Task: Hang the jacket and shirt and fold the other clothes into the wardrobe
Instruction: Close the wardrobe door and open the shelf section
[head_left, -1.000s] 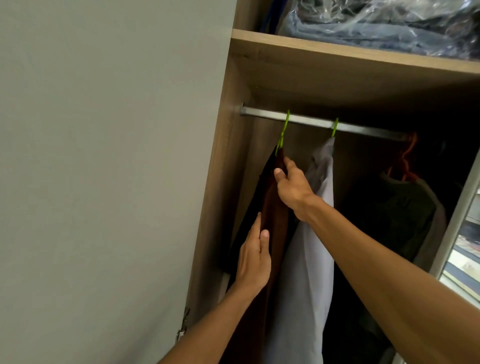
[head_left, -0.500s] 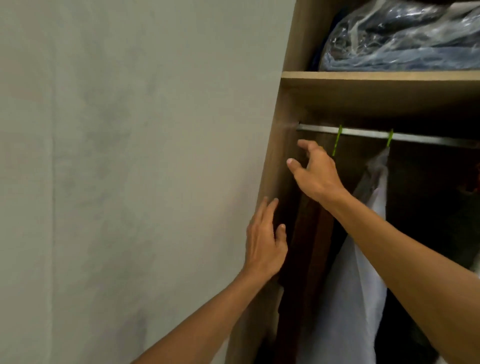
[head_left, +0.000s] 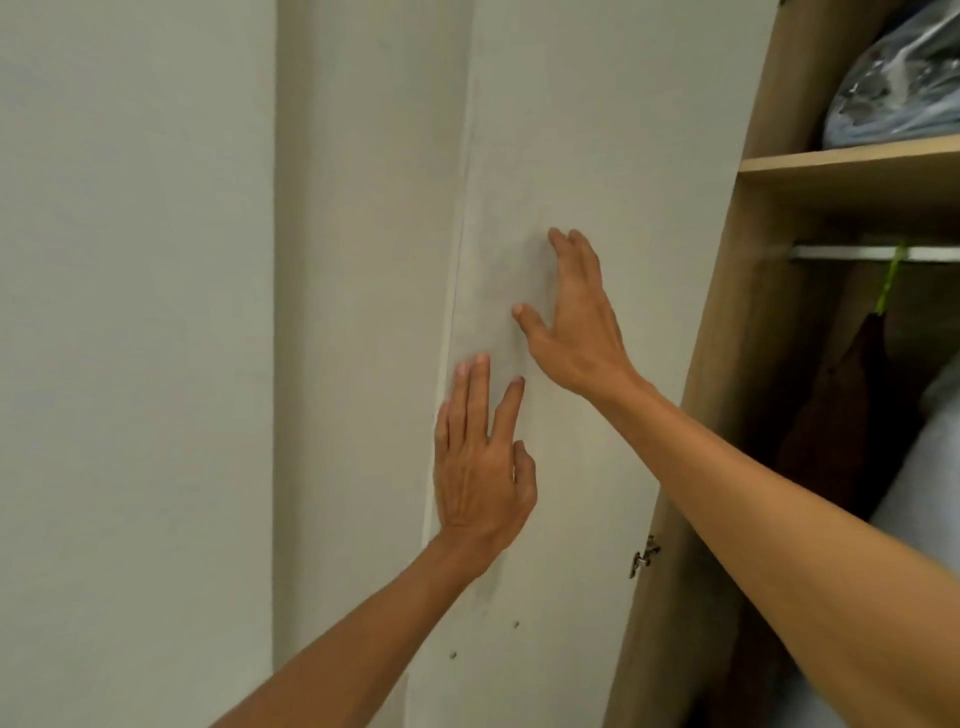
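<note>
Left hand (head_left: 480, 467) empty, fingers straight, by door (head_left: 597, 130) edge | right hand (head_left: 576, 322) empty, fingers spread, moved off jacket to door | far right: jacket (head_left: 841, 415), shirt (head_left: 924, 467) on rail (head_left: 857, 253) | hanging judged done

Off-white door (head_left: 597, 156), brown jacket (head_left: 831, 431), green hanger (head_left: 889, 283), pale shirt (head_left: 930, 467).

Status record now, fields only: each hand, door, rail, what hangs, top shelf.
left hand: open, fingers straight, at the door's free edge, holds nothing
right hand: open, fingers spread, on or just off the door face
door: swung open, hinge showing
rail: one green hanger in view
hanging: brown garment on that hanger; pale garment beside it, its hanger out of frame
shelf: plastic-bagged bundle on top
</note>
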